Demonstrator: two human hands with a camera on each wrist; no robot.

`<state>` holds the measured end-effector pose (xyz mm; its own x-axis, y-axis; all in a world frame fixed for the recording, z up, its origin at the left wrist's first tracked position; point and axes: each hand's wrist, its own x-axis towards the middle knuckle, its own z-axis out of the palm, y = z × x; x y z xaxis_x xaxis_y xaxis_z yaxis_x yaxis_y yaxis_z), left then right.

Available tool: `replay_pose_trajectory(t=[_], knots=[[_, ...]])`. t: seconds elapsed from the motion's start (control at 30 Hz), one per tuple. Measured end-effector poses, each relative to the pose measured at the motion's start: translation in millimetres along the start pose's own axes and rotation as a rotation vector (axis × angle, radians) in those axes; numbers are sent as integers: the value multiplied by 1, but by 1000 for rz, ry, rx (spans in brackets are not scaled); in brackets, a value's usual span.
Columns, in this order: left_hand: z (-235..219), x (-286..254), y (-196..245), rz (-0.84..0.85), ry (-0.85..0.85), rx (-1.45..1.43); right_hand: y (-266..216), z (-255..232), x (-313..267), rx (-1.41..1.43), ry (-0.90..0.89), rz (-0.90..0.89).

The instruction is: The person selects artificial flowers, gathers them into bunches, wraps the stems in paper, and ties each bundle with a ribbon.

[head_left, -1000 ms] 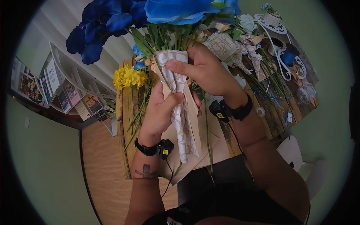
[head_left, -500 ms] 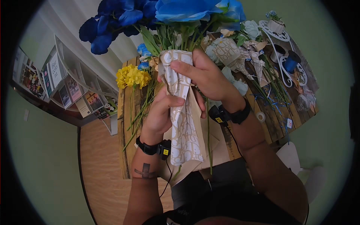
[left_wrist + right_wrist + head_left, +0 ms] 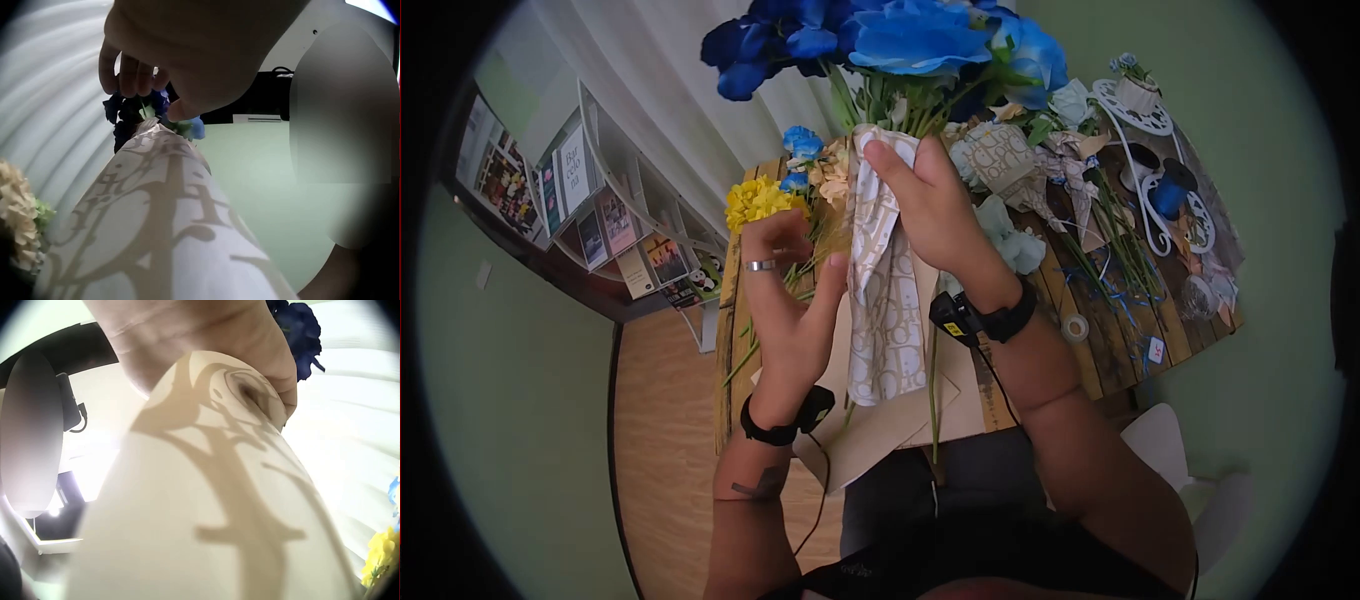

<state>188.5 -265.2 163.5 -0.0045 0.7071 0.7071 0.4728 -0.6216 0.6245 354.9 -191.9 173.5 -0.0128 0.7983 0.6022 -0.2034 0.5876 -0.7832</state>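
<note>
A bouquet of large blue flowers (image 3: 920, 42) stands upright, its stems wrapped in white-and-tan patterned paper (image 3: 887, 330). My right hand (image 3: 940, 215) grips the wrap near its top, thumb lying across the front; the other fingers are hidden behind. To the left of the paper, my left hand (image 3: 785, 310) is held apart from it, thumb and fingers spread and holding nothing. In the left wrist view that hand (image 3: 181, 59) is above the long paper wrap (image 3: 156, 219). The right wrist view shows the palm (image 3: 206, 337) against the rolled paper.
Yellow flowers (image 3: 762, 204) and peach flowers (image 3: 832, 175) lie on the wooden table (image 3: 1055, 300) at left. Brown paper sheets (image 3: 860, 440) hang over its front edge. At right are a smaller wrapped bunch (image 3: 1075, 160), a tape roll (image 3: 1075, 327) and a blue ribbon spool (image 3: 1172, 188).
My left hand has let go of the paper wrap and moved left, its fingers opening. My right hand keeps its grip. The bouquet has shifted slightly right at the top.
</note>
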Motion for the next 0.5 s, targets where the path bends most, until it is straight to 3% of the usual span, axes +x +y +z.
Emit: replay_pose_trajectory(t=[0.1, 0.13, 0.2, 0.37, 0.5], knots=[[-4, 3, 49, 245, -114, 403, 11, 1, 6, 107, 52, -4], [-1, 7, 64, 247, -151, 413, 11, 3, 8, 190, 42, 16], [5, 13, 70, 271, -154, 461, 7, 3, 5, 299, 50, 36], [23, 18, 64, 340, -121, 566, -8, -8, 2, -64, 228, -90], [28, 15, 59, 459, -23, 585, 8, -20, 14, 73, 211, -105]])
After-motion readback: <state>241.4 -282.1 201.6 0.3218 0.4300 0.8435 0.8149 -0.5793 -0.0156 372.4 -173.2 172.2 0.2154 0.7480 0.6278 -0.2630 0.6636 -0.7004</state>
